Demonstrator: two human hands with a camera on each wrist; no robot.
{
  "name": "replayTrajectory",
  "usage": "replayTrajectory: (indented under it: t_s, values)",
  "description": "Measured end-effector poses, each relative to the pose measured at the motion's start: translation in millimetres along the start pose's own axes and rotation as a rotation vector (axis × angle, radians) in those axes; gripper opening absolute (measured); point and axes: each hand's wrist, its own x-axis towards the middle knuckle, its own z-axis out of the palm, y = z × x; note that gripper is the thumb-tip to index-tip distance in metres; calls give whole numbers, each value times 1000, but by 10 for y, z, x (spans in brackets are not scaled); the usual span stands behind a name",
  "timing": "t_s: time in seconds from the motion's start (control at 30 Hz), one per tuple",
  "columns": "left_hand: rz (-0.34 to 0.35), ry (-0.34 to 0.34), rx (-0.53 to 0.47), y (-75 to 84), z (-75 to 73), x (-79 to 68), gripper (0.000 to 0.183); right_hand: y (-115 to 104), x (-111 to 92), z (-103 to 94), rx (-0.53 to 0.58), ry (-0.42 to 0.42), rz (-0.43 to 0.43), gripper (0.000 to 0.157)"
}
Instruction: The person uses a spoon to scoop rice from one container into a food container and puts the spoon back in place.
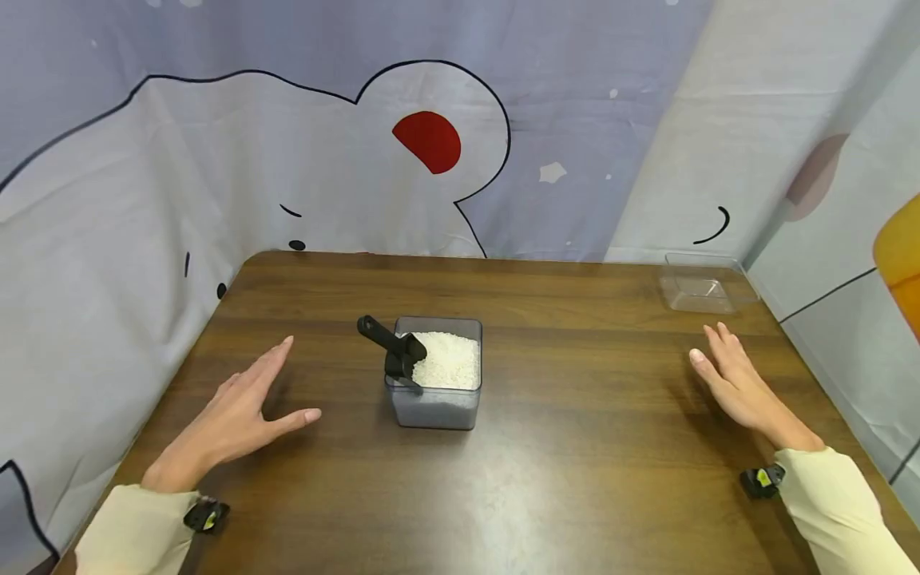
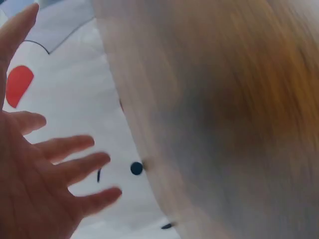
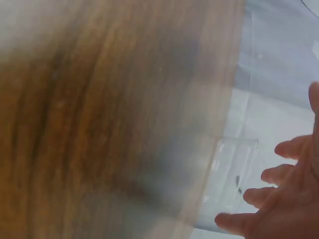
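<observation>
A grey translucent square container (image 1: 435, 409) full of white rice (image 1: 451, 361) stands near the middle of the table. A black scoop (image 1: 395, 348) leans in it, its handle sticking out over the back left rim. To the left of the container is my left hand (image 1: 233, 417), fingers extended and thumb spread, holding nothing. My right hand (image 1: 736, 387) hovers over the right side of the table, fingers straight and apart from any object. Beyond its fingertips, a clear plastic tray (image 1: 697, 289) sits at the back right corner; the right wrist view also catches this tray (image 3: 229, 174).
The brown wooden table (image 1: 561, 479) ends at a printed cloth (image 1: 302, 160) along the back and sides. An orange-yellow object (image 1: 902, 259) shows at the right edge of the head view; its kind cannot be told.
</observation>
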Motion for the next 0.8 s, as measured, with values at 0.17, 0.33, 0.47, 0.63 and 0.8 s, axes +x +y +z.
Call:
replayTrajectory:
  t_s: [0.17, 0.33, 0.47, 0.63, 0.8]
  values:
    - [28, -3, -160, 177, 15, 16, 99, 89, 37, -46, 82, 74, 54, 58]
    - [94, 48, -406, 370, -3, 88, 69, 127, 103, -96, 123, 193, 160, 58]
    - [117, 34, -740, 540, -76, 199, 45, 145, 172, -152, 140, 262, 206, 58]
    - [-5, -94, -1004, 714, -107, 397, 52, 225, 278, -227, 274, 364, 237, 48]
    - [-176, -159, -1049, 815, -57, 573, 60, 477, 453, -192, 759, 589, 277, 13]
